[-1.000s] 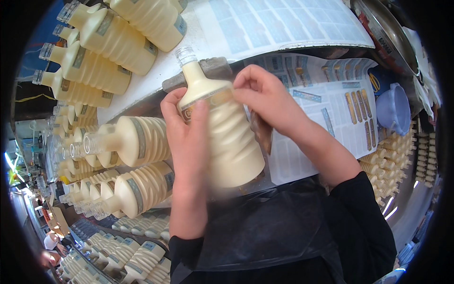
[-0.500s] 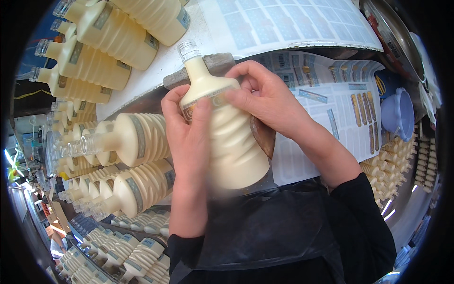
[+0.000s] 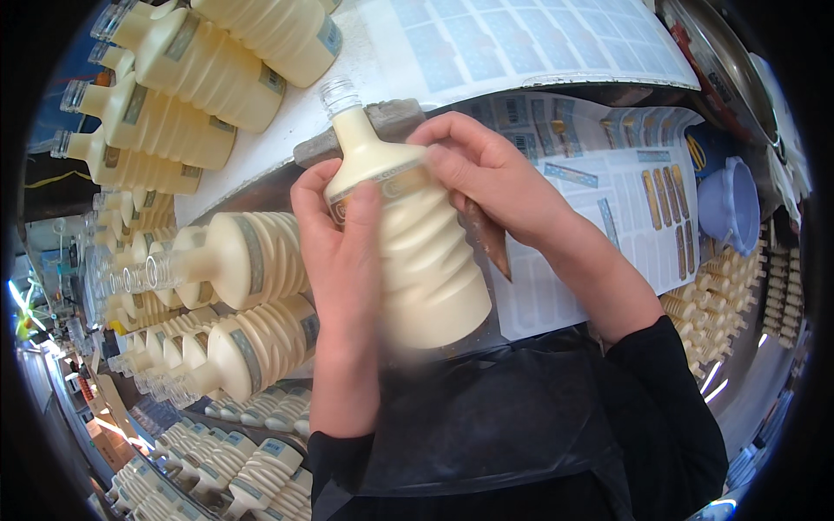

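A cream plastic bottle [image 3: 426, 252] with spiral ridges and a clear threaded neck leans in front of me, its neck pointing away. My left hand [image 3: 334, 221] is closed around its left shoulder, thumb lying over a patterned label band [image 3: 382, 188]. At the bottle's right shoulder is my right hand [image 3: 486, 169], fingers curled and thumb against the label's end. What its fingertips pinch, if anything, is hidden. Below that palm a brown pointed piece [image 3: 488, 241] sticks out; whether the hand holds it I cannot tell.
A grey block [image 3: 395, 117] sits behind the bottle neck at the white table's edge. Sticker sheets [image 3: 573, 252] lie at right, more label sheets [image 3: 530, 39] behind. Similar bottles [image 3: 252, 347] are stacked at left. A lavender bucket [image 3: 730, 204] stands at far right.
My right hand has shifted slightly, its thumb now nearer the bottle's shoulder edge. The brown pointed piece shows more freely, apart from the bottle's side. My left hand stays on the bottle.
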Motion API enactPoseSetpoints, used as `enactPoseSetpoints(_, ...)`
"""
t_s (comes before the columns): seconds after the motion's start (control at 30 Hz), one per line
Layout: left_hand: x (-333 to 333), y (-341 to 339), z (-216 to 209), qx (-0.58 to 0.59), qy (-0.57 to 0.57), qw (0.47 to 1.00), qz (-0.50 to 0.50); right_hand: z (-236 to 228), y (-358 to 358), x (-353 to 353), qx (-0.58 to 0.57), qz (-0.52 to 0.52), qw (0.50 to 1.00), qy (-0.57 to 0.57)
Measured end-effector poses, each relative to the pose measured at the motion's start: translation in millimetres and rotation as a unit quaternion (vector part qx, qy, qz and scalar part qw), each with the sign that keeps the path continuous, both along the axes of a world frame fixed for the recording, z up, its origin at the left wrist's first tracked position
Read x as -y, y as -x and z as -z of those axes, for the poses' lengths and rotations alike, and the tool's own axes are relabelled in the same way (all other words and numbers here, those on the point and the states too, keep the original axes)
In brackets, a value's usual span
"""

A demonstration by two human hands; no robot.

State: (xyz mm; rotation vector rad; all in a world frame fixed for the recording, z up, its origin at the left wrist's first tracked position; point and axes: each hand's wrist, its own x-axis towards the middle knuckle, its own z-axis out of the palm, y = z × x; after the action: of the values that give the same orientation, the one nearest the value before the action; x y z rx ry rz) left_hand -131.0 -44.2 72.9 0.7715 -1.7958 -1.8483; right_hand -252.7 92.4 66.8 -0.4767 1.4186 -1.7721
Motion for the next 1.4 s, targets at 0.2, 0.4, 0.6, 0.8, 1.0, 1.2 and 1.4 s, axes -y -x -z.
enactPoseSetpoints(0.2,1,1,2,-0.005,0.003,1.000,0.004,10,-2,4,-0.045,-0.001,0.999,-0.026)
enactPoseSetpoints(0.4,-1,0,0,-0.006,0.001,1.000,0.002,9,-3,5,-0.056,0.011,0.998,-0.034)
enactPoseSetpoints(0.6,0,0,0,-0.009,-0.003,1.000,0.008,6,-3,2,-0.082,0.006,0.996,-0.046)
enactPoseSetpoints(0.8,0,2,2,-0.014,0.002,1.000,0.006,6,-5,3,-0.079,0.027,0.996,-0.044)
enactPoseSetpoints(1.0,1,0,2,-0.002,0.003,1.000,0.009,-9,18,-18,-0.039,0.114,0.993,0.018)
enactPoseSetpoints(1.2,3,-1,3,0.002,0.024,1.000,0.010,-30,-17,-10,-0.325,0.174,0.922,-0.121)
enactPoseSetpoints(1.4,4,-4,-1,-0.042,-0.083,0.996,0.012,-27,-34,-16,-0.611,0.145,0.778,0.006)
